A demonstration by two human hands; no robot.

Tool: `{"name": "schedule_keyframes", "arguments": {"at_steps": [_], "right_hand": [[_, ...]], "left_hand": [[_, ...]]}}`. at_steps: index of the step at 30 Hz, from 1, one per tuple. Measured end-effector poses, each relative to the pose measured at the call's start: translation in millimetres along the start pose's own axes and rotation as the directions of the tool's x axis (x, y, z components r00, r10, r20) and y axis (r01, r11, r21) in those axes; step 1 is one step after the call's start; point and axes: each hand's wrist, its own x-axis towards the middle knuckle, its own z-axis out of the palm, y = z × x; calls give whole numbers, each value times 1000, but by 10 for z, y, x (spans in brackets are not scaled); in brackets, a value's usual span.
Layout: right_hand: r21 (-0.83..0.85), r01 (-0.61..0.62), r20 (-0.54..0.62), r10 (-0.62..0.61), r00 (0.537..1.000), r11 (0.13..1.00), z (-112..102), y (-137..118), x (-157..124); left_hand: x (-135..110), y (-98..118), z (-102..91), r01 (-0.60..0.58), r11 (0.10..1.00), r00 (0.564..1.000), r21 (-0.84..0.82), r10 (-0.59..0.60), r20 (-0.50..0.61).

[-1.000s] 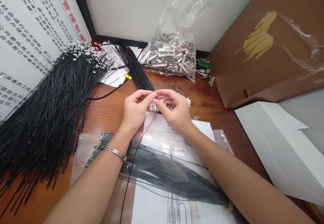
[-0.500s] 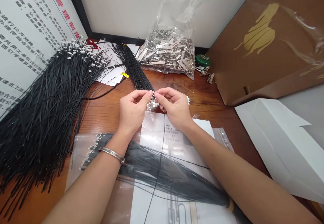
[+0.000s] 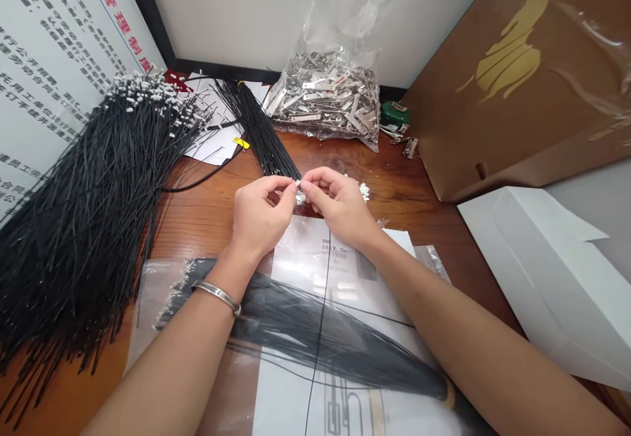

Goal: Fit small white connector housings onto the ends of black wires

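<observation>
My left hand [image 3: 259, 216] and my right hand [image 3: 338, 206] meet fingertip to fingertip above the wooden table [image 3: 202, 206]. Both pinch a small metal piece at the top end of a thin black cord [image 3: 321, 304], which hangs straight down toward me over a clear bag of black cords [image 3: 315, 337]. A silver bracelet [image 3: 219, 294] circles my left wrist. Behind my fingers lies a small bundle of black cords [image 3: 259, 130].
A big fan of black cords with white tips [image 3: 93, 186] covers the left side. A clear bag of metal clips [image 3: 328, 97] stands at the back. A brown cardboard box [image 3: 513, 87] and a white box [image 3: 552, 278] sit at the right. A printed board [image 3: 44, 61] leans at the left.
The hanging cord has swung from left of centre to straight down below my right hand. Both hands stay pinched together, shifted slightly.
</observation>
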Motion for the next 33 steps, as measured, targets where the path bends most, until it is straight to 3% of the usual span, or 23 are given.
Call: {"name": "schedule_keyframes", "arguments": {"at_steps": [2, 5, 10, 13, 28, 33], "right_hand": [[32, -52, 116, 48, 992, 998, -61, 3, 20], [45, -149, 290, 130, 948, 988, -171, 8, 46], [62, -185, 443, 139, 886, 981, -286, 0, 50], [63, -165, 478, 115, 871, 984, -297, -10, 49], [98, -136, 478, 73, 875, 986, -280, 9, 31], [115, -154, 444, 88, 891, 981, -262, -17, 21]], "left_hand": [[7, -6, -26, -8, 999, 999, 52, 5, 43], [34, -1, -89, 40, 998, 978, 46, -48, 202], [108, 41, -212, 166, 984, 857, -67, -111, 504], [137, 58, -252, 210, 973, 801, -96, -115, 587], [148, 51, -259, 223, 970, 749, -101, -104, 654], [144, 27, -240, 221, 970, 797, -104, -118, 593]]}}
